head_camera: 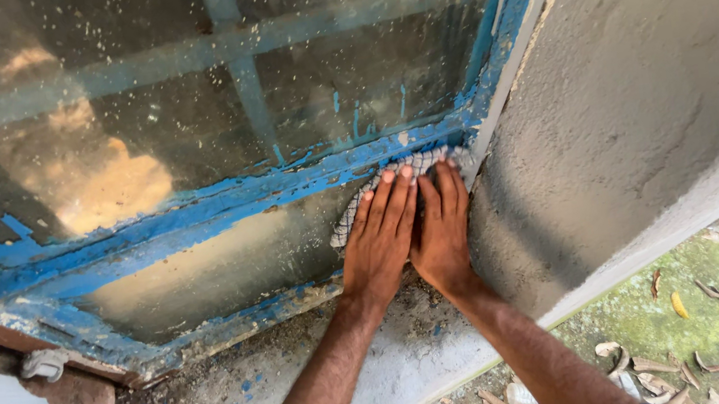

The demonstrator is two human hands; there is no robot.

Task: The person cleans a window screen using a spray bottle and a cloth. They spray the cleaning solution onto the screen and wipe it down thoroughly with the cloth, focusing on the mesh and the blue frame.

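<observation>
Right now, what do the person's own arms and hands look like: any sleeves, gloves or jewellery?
Both arms are bare from the frame's lower edge to the wrists, with no sleeves over the forearms. The left hand and right hand wear no gloves, and no rings, watch or bands show. Fingernails are short and unpainted. A small dark blue bit of fabric shows at the bottom edge by the right arm; what it is cannot be told.

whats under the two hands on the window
A checked cloth lies under the left hand and right hand, pressed flat on the lower glass pane. The glass beneath it is covered.
</observation>
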